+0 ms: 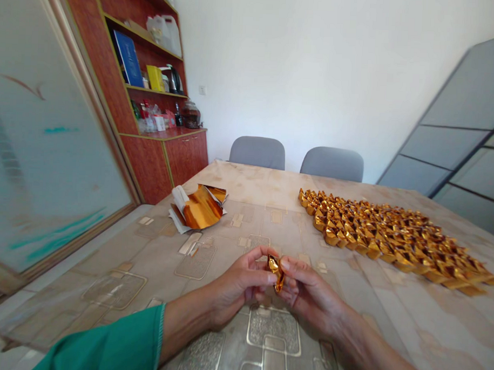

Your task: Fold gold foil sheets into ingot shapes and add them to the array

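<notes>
Between my two hands, above the near part of the table, is a small folded gold foil paper piece (275, 271). My left hand (243, 281) pinches its left side with thumb and fingers. On the other side, my right hand (306, 287) grips it with the thumb near the top edge. The fingers hide part of its underside. To the right, many folded gold foil paper pieces (375, 232) stand packed in rows. Farther left lies a curled stack of gold foil sheets (203, 208) with white backing.
A patterned cover lies over the table (247, 185). Two grey chairs, a left one (257, 152) and a right one (332, 163), stand at the far edge. At the left are a red-brown shelf cabinet (183, 153) and a glass sliding door (57, 146).
</notes>
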`<action>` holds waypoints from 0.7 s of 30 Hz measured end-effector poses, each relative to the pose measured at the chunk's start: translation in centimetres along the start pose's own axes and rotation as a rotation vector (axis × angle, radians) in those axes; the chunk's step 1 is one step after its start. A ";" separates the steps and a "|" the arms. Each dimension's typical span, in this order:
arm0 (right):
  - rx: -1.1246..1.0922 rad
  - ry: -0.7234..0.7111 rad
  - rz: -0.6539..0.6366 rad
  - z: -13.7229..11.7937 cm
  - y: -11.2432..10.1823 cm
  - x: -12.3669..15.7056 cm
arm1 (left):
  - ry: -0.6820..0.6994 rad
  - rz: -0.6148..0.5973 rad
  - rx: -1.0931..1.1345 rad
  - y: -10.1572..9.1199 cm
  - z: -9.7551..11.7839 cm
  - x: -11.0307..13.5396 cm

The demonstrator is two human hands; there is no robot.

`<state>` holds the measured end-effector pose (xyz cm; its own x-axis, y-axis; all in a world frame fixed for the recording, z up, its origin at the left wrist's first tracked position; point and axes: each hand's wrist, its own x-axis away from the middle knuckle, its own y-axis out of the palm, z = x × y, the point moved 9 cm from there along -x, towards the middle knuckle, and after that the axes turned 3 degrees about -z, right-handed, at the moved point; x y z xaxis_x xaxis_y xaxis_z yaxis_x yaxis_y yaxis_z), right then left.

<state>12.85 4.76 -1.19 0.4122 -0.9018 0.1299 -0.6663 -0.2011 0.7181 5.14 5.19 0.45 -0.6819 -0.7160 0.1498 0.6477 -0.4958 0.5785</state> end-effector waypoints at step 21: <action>0.001 0.021 0.005 0.3 0.0 -0.1 | 0.066 0.133 -0.045 -1.2 0.6 -0.1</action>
<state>12.61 4.74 -1.36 0.4220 -0.8945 0.1476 -0.6691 -0.1974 0.7165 4.20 6.13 0.28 -0.5660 -0.8069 0.1688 0.7463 -0.4146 0.5206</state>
